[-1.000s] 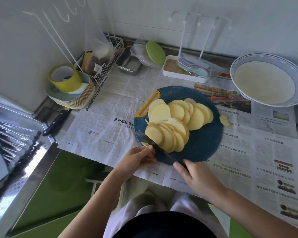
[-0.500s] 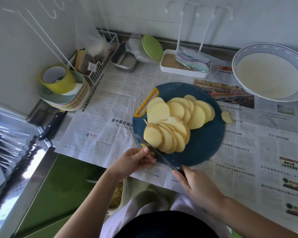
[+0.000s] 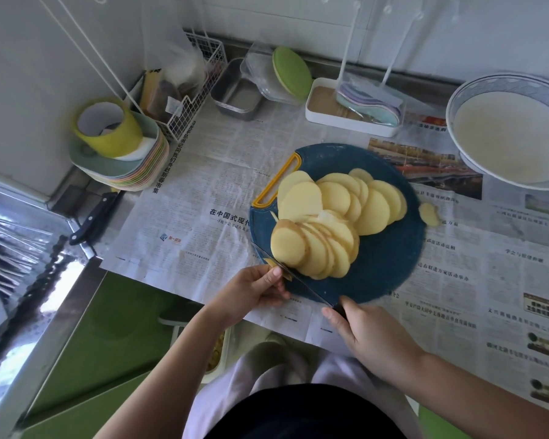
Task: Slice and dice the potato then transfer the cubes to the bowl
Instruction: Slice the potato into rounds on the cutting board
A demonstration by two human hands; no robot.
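I see the right hand [image 3: 371, 337] at lower centre gripping the knife [image 3: 301, 284], its blade angled up-left across the near edge of the round blue cutting board [image 3: 390, 264]. The left hand [image 3: 251, 293] pinches a small potato end [image 3: 270, 263] by the blade. Fanned potato slices [image 3: 330, 223] cover the board's middle. The bowl [image 3: 476, 87] sits at upper right.

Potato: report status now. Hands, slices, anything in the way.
Right hand grips knife, left hand pinches potato end. Slices fanned on board, none diced. One stray slice lies off board on newspaper.
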